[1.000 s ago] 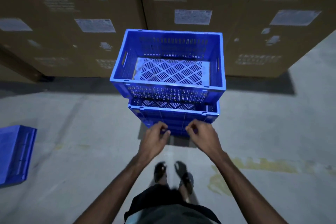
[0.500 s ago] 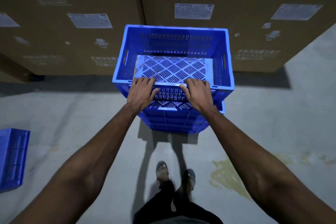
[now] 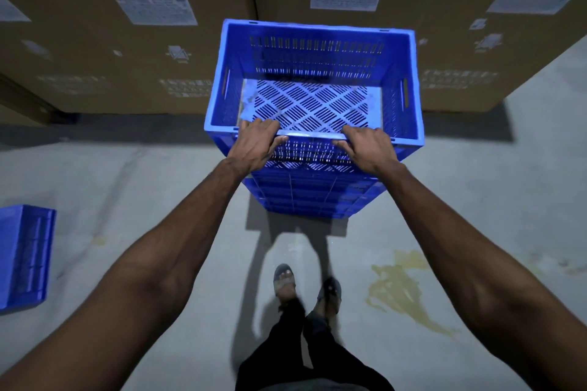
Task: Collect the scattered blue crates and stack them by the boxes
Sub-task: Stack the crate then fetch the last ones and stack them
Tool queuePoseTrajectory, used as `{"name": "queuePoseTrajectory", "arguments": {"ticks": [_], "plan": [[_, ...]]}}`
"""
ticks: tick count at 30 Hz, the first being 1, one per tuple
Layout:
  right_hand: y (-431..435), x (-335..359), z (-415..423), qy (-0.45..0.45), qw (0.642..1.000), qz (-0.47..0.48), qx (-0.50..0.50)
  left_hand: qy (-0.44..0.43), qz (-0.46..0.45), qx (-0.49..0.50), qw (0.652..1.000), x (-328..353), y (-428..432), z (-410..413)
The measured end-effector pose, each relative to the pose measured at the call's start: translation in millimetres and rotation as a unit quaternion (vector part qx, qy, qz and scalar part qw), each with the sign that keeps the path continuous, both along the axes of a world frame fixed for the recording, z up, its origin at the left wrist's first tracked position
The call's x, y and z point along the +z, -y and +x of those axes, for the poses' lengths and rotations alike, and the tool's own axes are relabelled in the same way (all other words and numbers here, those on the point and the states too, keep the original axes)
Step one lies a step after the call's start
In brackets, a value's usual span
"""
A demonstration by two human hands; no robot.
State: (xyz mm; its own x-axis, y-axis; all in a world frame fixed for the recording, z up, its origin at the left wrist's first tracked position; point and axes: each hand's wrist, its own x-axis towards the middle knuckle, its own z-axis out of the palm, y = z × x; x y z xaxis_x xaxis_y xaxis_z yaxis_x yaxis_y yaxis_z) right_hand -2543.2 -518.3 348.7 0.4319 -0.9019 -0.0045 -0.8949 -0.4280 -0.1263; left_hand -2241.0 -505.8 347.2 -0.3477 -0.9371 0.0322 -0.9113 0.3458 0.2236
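Observation:
A blue slotted crate (image 3: 317, 54) sits on top of a second blue crate (image 3: 311, 197), the stack standing on the concrete floor just in front of the cardboard boxes (image 3: 133, 28). My left hand (image 3: 255, 144) grips the near rim of the top crate, fingers curled over the edge and thumb on the outer wall. My right hand (image 3: 368, 146) grips the same rim further right. Another blue crate (image 3: 23, 255) lies on the floor at the far left, partly cut off by the frame.
Tall cardboard boxes with paper labels form a wall behind the stack. A yellowish stain (image 3: 400, 289) marks the floor at the right. My feet in sandals (image 3: 305, 286) stand behind the stack.
My hands rose from the lower crate's near wall to the top crate's near rim and took hold of it. The top crate now sits squarely over the lower one, and I stand more upright.

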Motion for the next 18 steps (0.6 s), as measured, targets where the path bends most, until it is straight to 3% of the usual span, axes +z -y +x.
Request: {"name": "queuePoseTrajectory", "arguments": {"ticks": [13,18], "plan": [[21,10,8,-0.003,1.0,-0.015,-0.005,-0.034,0.012,0.008,0.999,9,26,3],[-4,2,-14,-0.011,0.999,-0.038,0.018,-0.048,0.011,0.011,0.999,0,-6,-9]]}}
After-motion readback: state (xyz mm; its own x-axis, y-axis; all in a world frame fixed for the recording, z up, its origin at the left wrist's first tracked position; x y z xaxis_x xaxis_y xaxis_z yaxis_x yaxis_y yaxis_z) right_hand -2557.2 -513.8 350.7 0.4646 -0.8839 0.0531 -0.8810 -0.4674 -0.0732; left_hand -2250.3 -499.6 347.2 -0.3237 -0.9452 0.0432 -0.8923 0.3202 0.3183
